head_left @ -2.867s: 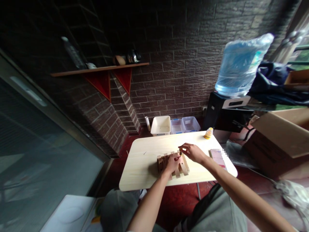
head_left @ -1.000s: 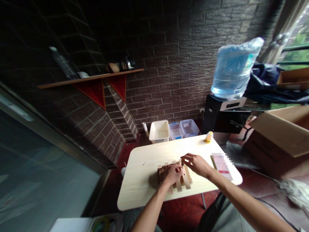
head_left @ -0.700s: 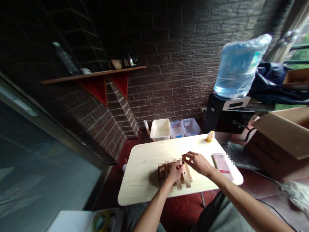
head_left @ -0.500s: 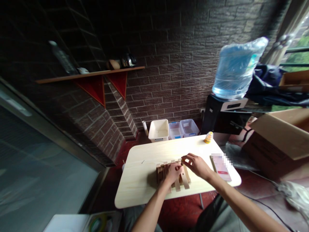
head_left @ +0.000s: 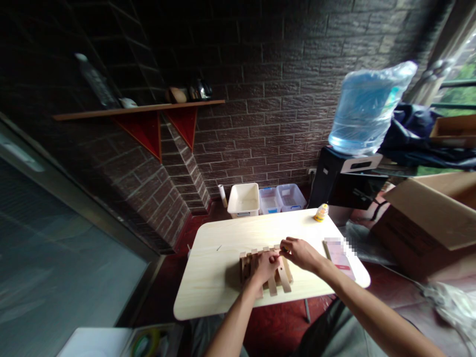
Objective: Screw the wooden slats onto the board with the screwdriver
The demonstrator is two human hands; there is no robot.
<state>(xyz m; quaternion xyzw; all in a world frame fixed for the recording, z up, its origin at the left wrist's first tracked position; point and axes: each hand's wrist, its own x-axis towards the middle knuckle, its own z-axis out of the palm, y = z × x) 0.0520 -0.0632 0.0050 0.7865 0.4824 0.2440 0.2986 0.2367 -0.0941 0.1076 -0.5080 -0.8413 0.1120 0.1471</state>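
Observation:
A slatted wooden piece lies on the pale table, near its front edge. Its light slats stick out at front and back, and small dark holes show in some. My left hand rests over the middle of it with curled fingers, thumb and forefinger close together. Just to the right, at the back end of the slats, my right hand is closed in a pinch. Whatever small thing sits between its fingertips is too small to name. The two hands' fingertips are nearly touching.
A phone lies right of my right hand. A small yellow-and-clear bottle stands at the back right corner. A thin small item lies at left. Behind the table are plastic bins; a cardboard box stands right.
The fingers of my right hand have curled in more, lower against the slats by my left fingertips. My left hand stays on the wooden piece. The view has shifted slightly.

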